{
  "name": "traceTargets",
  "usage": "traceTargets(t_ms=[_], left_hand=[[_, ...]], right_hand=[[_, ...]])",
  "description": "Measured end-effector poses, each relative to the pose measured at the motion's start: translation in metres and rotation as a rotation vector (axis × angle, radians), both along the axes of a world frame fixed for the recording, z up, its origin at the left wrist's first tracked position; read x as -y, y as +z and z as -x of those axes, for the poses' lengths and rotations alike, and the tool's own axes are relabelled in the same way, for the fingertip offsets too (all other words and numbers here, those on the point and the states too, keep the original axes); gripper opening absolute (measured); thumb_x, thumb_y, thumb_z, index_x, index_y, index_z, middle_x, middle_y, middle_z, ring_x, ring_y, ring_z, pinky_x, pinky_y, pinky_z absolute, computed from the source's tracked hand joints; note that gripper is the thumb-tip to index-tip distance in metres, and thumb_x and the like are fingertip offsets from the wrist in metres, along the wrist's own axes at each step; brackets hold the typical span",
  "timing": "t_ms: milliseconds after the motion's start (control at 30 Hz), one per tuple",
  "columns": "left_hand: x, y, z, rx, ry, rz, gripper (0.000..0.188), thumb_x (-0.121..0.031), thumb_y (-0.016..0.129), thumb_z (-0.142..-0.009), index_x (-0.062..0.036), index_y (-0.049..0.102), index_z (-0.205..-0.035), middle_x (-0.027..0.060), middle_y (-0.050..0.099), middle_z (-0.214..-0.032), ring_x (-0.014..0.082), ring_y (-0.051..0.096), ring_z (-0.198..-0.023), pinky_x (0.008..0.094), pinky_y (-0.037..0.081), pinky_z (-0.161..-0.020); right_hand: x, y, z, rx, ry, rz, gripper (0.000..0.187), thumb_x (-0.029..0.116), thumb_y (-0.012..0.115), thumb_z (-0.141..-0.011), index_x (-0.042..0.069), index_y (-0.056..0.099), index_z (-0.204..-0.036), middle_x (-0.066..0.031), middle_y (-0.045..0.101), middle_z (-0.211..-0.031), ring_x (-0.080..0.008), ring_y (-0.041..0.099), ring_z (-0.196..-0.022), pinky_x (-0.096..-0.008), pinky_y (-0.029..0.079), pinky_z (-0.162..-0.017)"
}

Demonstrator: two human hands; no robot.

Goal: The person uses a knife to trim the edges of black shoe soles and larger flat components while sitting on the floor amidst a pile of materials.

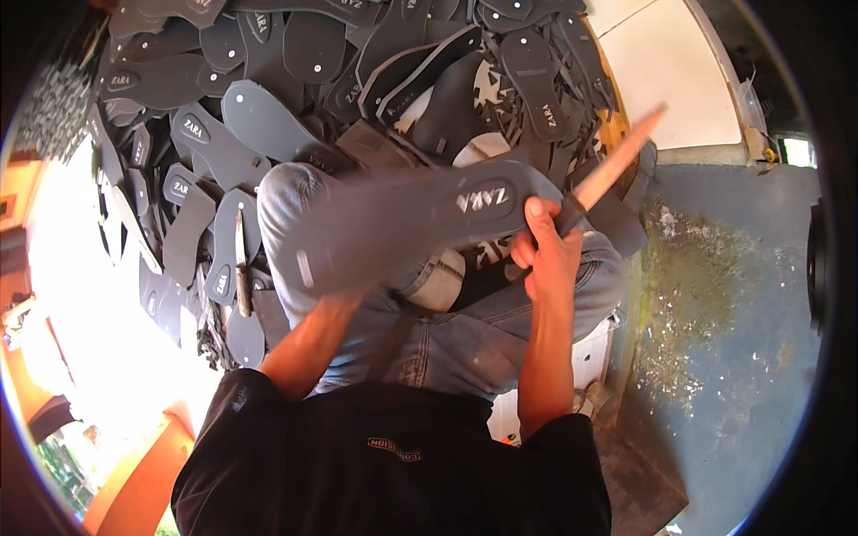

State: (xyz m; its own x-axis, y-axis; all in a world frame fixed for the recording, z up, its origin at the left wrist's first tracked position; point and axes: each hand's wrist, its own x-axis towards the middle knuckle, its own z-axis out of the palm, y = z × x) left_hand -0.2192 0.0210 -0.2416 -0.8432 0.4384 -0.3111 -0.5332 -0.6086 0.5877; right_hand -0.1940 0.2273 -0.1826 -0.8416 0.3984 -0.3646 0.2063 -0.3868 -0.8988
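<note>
A dark grey shoe insole lies across my lap, its wide end on the left smeared by motion. My right hand is closed at its narrow heel end, thumb up against the edge. The same hand grips a knife-like tool, whose long tan pointed part juts up to the right. Below the insole's wide end my left hand reaches under it; its fingers are hidden.
Many dark insoles and narrow offcuts are heaped in front and to the left. Another knife rests on the heap at left. Pale tiles and a stained grey floor lie to the right.
</note>
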Motion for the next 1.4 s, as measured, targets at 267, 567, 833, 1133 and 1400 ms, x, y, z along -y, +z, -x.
traceTargets(t_ms=[267, 567, 833, 1133, 1400], left_hand=[[-0.064, 0.026, -0.028, 0.224, 0.261, -0.139, 0.025, -0.010, 0.064, -0.086, -0.0030, 0.055, -0.108, 0.0071, 0.062, -0.102, 0.0187, 0.062, -0.093, 0.0313, 0.052, -0.077], [-0.066, 0.032, -0.042, 0.301, 0.220, -0.100, 0.029, -0.013, 0.061, -0.088, -0.0071, 0.052, -0.115, 0.0040, 0.059, -0.110, 0.0162, 0.059, -0.101, 0.0316, 0.050, -0.088], [-0.060, 0.022, -0.051, 0.343, 0.157, -0.116, 0.033, -0.012, 0.064, -0.086, -0.0057, 0.052, -0.115, 0.0045, 0.058, -0.112, 0.0175, 0.057, -0.104, 0.0336, 0.047, -0.092], [-0.032, 0.001, -0.078, 0.324, 0.093, 0.077, 0.028, -0.010, 0.069, -0.081, -0.0004, 0.059, -0.105, 0.0066, 0.064, -0.096, 0.0161, 0.064, -0.085, 0.0281, 0.054, -0.073], [-0.027, -0.007, -0.079, 0.295, -0.021, 0.135, 0.027, -0.017, 0.065, -0.086, 0.0003, 0.060, -0.106, 0.0069, 0.065, -0.098, 0.0144, 0.063, -0.082, 0.0280, 0.052, -0.071]], right_hand=[[0.050, -0.015, -0.043, 0.002, 0.033, -0.274, 0.024, 0.019, 0.061, -0.090, 0.002, 0.057, -0.073, 0.0024, 0.049, -0.055, -0.0033, 0.039, -0.044, -0.0214, 0.029, -0.040], [-0.001, -0.033, -0.122, 0.337, 0.279, -1.037, 0.041, 0.031, 0.063, -0.087, -0.002, 0.054, -0.065, -0.0164, 0.042, -0.046, -0.0303, 0.043, -0.039, -0.0376, 0.034, -0.042], [0.009, -0.031, -0.132, 0.427, 0.295, -1.006, 0.041, 0.027, 0.059, -0.090, -0.003, 0.051, -0.063, -0.0124, 0.041, -0.048, -0.0149, 0.033, -0.046, -0.0355, 0.031, -0.044], [0.010, -0.040, -0.075, 0.257, 0.574, -0.881, 0.028, 0.019, 0.058, -0.086, -0.003, 0.058, -0.069, -0.0230, 0.055, -0.058, -0.0407, 0.056, -0.055, -0.0441, 0.042, -0.050], [0.018, -0.044, -0.078, 0.318, 0.261, 0.124, 0.022, 0.023, 0.060, -0.090, 0.001, 0.061, -0.089, 0.0004, 0.053, -0.060, -0.0035, 0.037, -0.041, -0.0215, 0.023, -0.036]])
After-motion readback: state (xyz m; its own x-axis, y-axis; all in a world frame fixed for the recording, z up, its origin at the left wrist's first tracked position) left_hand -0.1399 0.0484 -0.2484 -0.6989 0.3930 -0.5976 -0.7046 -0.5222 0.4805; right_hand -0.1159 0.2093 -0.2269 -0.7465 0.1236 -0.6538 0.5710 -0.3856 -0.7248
